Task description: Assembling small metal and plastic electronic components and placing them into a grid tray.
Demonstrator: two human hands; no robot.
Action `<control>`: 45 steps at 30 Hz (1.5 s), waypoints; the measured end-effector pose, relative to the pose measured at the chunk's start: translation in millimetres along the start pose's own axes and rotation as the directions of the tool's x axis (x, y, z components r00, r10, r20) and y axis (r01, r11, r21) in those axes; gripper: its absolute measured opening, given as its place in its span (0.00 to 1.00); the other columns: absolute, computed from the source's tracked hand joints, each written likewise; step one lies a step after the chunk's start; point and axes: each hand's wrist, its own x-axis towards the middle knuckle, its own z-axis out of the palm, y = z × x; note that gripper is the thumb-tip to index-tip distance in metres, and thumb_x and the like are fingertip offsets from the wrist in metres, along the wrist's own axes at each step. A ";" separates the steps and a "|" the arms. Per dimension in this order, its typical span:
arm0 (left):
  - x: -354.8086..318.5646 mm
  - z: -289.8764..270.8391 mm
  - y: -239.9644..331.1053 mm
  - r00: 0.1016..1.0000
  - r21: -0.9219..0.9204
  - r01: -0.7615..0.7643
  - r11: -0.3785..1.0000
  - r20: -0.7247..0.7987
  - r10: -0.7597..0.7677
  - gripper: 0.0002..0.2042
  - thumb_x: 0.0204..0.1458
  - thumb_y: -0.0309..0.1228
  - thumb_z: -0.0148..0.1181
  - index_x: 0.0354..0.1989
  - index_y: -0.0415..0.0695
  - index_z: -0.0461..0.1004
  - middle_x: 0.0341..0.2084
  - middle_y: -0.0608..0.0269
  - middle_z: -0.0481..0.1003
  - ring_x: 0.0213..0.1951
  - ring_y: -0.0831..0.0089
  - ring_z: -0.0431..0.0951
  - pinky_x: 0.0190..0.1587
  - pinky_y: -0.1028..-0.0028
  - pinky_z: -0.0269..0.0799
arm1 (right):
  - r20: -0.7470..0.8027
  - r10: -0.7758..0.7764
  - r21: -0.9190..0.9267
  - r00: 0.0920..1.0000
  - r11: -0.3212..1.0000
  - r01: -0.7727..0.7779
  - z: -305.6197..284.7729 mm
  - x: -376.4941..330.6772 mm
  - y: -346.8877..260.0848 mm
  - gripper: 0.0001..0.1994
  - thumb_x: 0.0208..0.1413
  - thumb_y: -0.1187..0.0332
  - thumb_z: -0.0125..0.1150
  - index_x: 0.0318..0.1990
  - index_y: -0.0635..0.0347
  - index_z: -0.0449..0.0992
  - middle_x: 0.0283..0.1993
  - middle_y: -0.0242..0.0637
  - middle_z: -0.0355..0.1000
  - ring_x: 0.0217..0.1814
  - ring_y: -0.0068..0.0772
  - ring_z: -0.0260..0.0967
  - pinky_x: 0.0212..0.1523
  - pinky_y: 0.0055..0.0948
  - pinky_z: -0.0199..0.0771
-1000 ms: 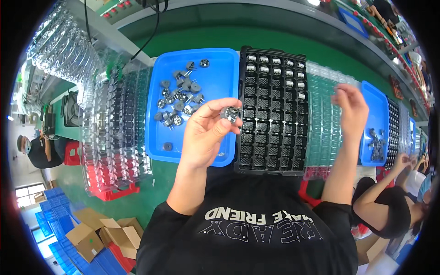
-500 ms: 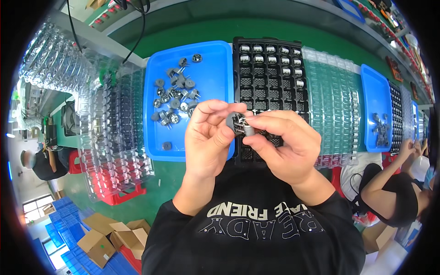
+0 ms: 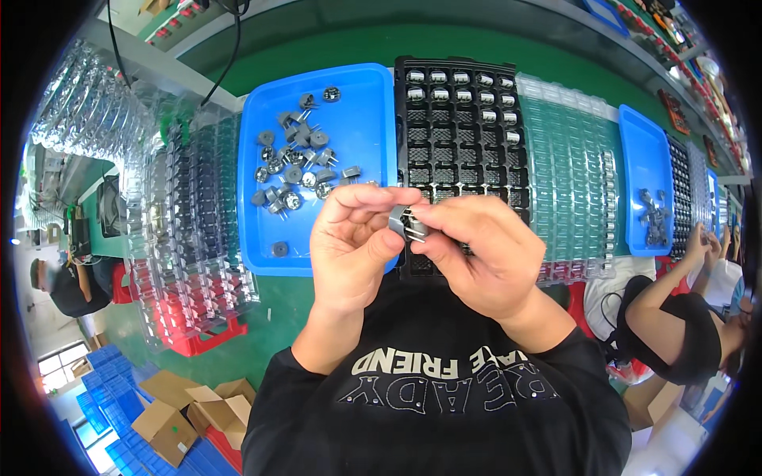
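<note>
Green workbench (image 3: 333, 47) is still the same spread: blue tray (image 3: 361, 159) of loose grey metal parts (image 3: 294, 170) on the left, black grid tray (image 3: 460, 119) with only its top rows filled in the middle. What's changed in the last second is that the right hand (image 3: 476, 254) came back from the far trays to meet the left hand (image 3: 353, 246). Both now pinch one small pinned part (image 3: 403, 224) between their fingertips, above the black tray's near edge, so I'd guess it's being lined up for a slot.

Factory assembly bench (stacked component trays (image 3: 198, 238))

Our hands (image 3: 413, 238) cover most of the small grey part (image 3: 402, 221) and the lower middle of the black tray (image 3: 464, 119). At far right, we cannot make out the pieces in the second blue tray (image 3: 644, 151).
</note>
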 end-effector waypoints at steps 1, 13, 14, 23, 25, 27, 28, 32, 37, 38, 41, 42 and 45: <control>-1.8 0.9 -0.7 1.000 0.056 -0.001 0.998 -0.025 0.003 0.20 0.53 0.23 0.71 0.52 0.37 0.70 0.52 0.44 0.77 0.55 0.59 0.78 0.59 0.63 0.75 | -0.001 0.001 -0.013 1.000 1.000 -0.001 -0.9 -1.1 1.1 0.15 0.44 0.76 0.78 0.42 0.63 0.84 0.36 0.39 0.80 0.36 0.34 0.78 0.36 0.28 0.79; -5.8 2.4 -4.2 0.986 0.057 0.153 0.987 -0.074 -0.148 0.20 0.52 0.16 0.68 0.53 0.35 0.70 0.51 0.46 0.78 0.55 0.62 0.79 0.60 0.66 0.73 | 0.067 -0.095 -0.227 0.993 0.968 0.108 -13.0 -6.3 -2.8 0.16 0.43 0.77 0.76 0.43 0.65 0.82 0.34 0.41 0.78 0.32 0.39 0.78 0.31 0.31 0.80; -5.5 2.7 -6.5 0.992 0.105 0.119 0.987 -0.054 -0.114 0.20 0.52 0.17 0.68 0.53 0.35 0.70 0.51 0.46 0.78 0.56 0.62 0.78 0.61 0.66 0.73 | 0.065 -0.089 -0.228 0.994 0.968 0.102 -14.8 -5.8 -5.3 0.15 0.44 0.77 0.76 0.42 0.66 0.82 0.34 0.42 0.78 0.32 0.39 0.78 0.30 0.31 0.80; -9.9 5.0 -6.3 0.995 0.204 0.096 0.974 -0.036 -0.090 0.21 0.52 0.19 0.70 0.54 0.36 0.71 0.51 0.48 0.78 0.55 0.64 0.79 0.60 0.67 0.74 | 0.095 -0.082 -0.251 0.992 0.962 0.103 -19.2 -10.0 -9.6 0.18 0.42 0.78 0.76 0.45 0.64 0.82 0.36 0.40 0.77 0.32 0.37 0.77 0.30 0.30 0.79; -11.4 6.8 -5.2 0.994 0.212 0.109 0.971 -0.053 -0.100 0.20 0.52 0.19 0.70 0.53 0.36 0.71 0.50 0.48 0.78 0.55 0.62 0.79 0.58 0.67 0.76 | 0.089 -0.063 -0.191 0.994 0.978 0.079 -20.9 -7.6 -12.9 0.16 0.44 0.77 0.76 0.43 0.63 0.82 0.36 0.41 0.78 0.33 0.36 0.78 0.32 0.28 0.80; -12.8 11.1 -8.8 0.996 0.198 0.077 0.977 -0.056 -0.067 0.20 0.52 0.18 0.69 0.53 0.35 0.70 0.50 0.48 0.78 0.55 0.62 0.79 0.57 0.67 0.77 | 0.066 0.086 -0.070 0.994 0.994 -0.081 -20.0 -11.0 -11.1 0.14 0.45 0.77 0.76 0.41 0.63 0.82 0.37 0.41 0.78 0.34 0.34 0.79 0.34 0.27 0.81; -12.6 14.3 -10.0 0.997 0.191 0.036 0.981 -0.071 -0.022 0.20 0.53 0.17 0.69 0.52 0.35 0.70 0.50 0.47 0.77 0.54 0.61 0.79 0.56 0.67 0.78 | 0.068 0.225 0.070 0.972 0.971 -0.229 -19.1 -12.0 -8.8 0.12 0.47 0.77 0.76 0.40 0.64 0.81 0.37 0.41 0.78 0.35 0.33 0.79 0.36 0.27 0.82; -12.3 6.6 -24.4 0.994 0.366 -0.025 0.930 -0.092 0.063 0.20 0.53 0.16 0.67 0.53 0.34 0.70 0.50 0.48 0.77 0.54 0.62 0.79 0.54 0.65 0.80 | 0.326 0.509 0.383 0.797 0.700 -0.603 -18.9 -10.4 18.1 0.07 0.50 0.83 0.70 0.36 0.67 0.79 0.40 0.36 0.76 0.41 0.24 0.78 0.43 0.24 0.82; 23.8 -8.1 -3.5 0.999 0.998 0.017 0.065 -0.015 -0.042 0.23 0.47 0.19 0.68 0.55 0.43 0.77 0.52 0.52 0.77 0.52 0.57 0.79 0.57 0.65 0.73 | 0.104 0.255 -0.355 0.961 0.913 -0.204 -38.1 30.3 81.7 0.04 0.52 0.76 0.66 0.31 0.66 0.77 0.35 0.44 0.75 0.35 0.40 0.76 0.37 0.36 0.78; 30.1 -20.8 -2.4 0.993 0.980 -0.117 -0.159 0.115 -0.022 0.24 0.47 0.23 0.68 0.56 0.46 0.77 0.55 0.50 0.75 0.55 0.49 0.75 0.59 0.61 0.70 | 0.059 0.232 -0.506 0.971 0.845 -0.171 -42.7 39.4 93.1 0.05 0.51 0.73 0.63 0.28 0.65 0.76 0.34 0.49 0.74 0.36 0.52 0.74 0.39 0.44 0.77; 30.9 -52.9 9.6 0.992 0.910 -0.097 -0.403 0.055 -0.116 0.20 0.48 0.26 0.67 0.53 0.41 0.78 0.54 0.41 0.74 0.58 0.45 0.72 0.64 0.55 0.66 | 0.244 0.515 -0.747 0.822 0.640 -0.179 -19.7 59.2 122.3 0.05 0.44 0.72 0.63 0.28 0.62 0.81 0.33 0.51 0.78 0.41 0.48 0.79 0.40 0.46 0.80; 26.7 -68.5 11.2 0.989 0.862 -0.141 -0.488 0.103 -0.103 0.17 0.48 0.28 0.69 0.49 0.41 0.79 0.48 0.44 0.77 0.52 0.45 0.75 0.57 0.55 0.70 | 0.195 0.486 -0.739 0.852 0.644 -0.198 -9.3 61.1 125.4 0.07 0.44 0.71 0.63 0.30 0.62 0.83 0.34 0.48 0.79 0.43 0.45 0.80 0.40 0.45 0.81; 31.8 -140.0 12.4 0.984 0.877 -0.175 -0.448 0.147 -0.097 0.12 0.43 0.27 0.70 0.37 0.43 0.79 0.36 0.50 0.77 0.43 0.48 0.76 0.48 0.53 0.70 | 0.256 0.493 -0.759 0.832 0.635 -0.143 37.4 56.5 147.7 0.08 0.46 0.68 0.62 0.30 0.59 0.84 0.45 0.44 0.78 0.49 0.45 0.75 0.44 0.42 0.80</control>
